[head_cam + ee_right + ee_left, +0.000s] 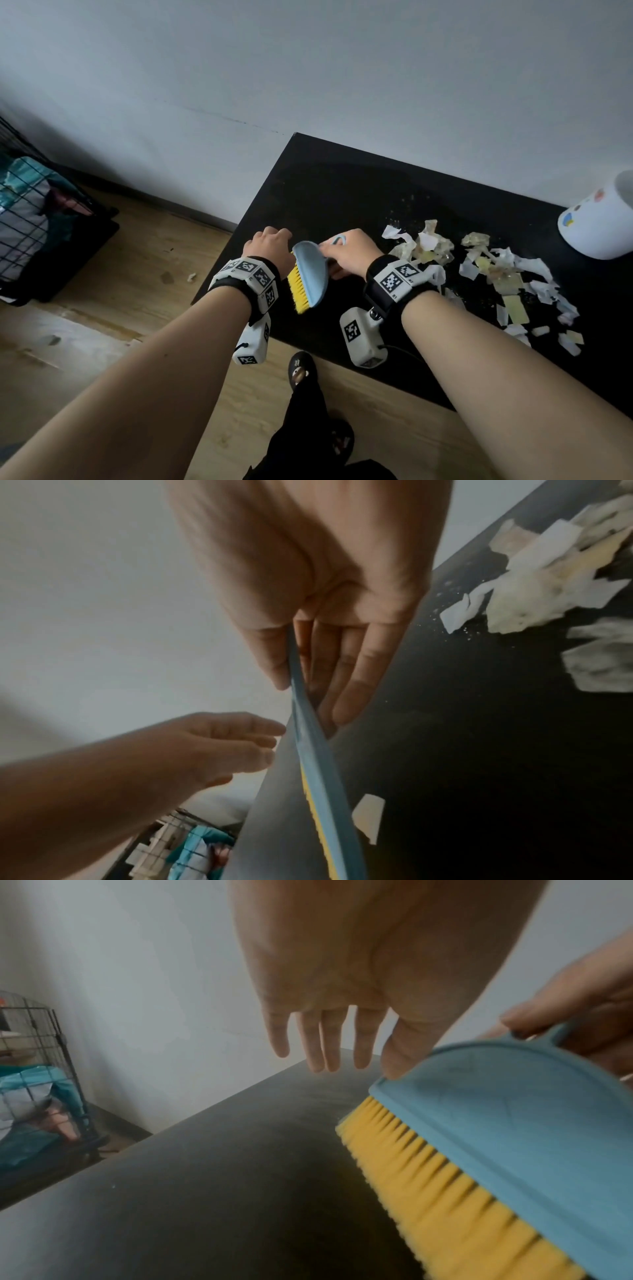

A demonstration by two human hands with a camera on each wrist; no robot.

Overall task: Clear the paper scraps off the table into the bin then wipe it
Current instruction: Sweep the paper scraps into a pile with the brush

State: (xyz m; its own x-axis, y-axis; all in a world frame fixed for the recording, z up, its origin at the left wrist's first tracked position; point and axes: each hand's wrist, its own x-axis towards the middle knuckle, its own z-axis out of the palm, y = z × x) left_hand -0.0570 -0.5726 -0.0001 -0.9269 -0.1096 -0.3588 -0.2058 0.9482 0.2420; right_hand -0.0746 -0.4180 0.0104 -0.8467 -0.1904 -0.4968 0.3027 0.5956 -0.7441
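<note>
A pile of torn white and yellowish paper scraps (496,270) (548,582) lies on the right half of the black table (342,185). Left of the pile, my right hand (349,253) (318,685) pinches the handle of a blue hand brush (310,270) (514,1123) (315,764) with yellow bristles, held tilted above the table. My left hand (269,245) (325,1053) hovers beside the brush with fingers straight, its thumb touching the brush's top corner. A white bin (599,222) with coloured prints stands on the table at the far right.
The table's far edge meets a white wall. A black wire crate (30,219) holding cloth stands on the wooden floor at left. One small scrap (191,277) lies on the floor near the table's left edge. My slippered feet (301,370) are below the front edge.
</note>
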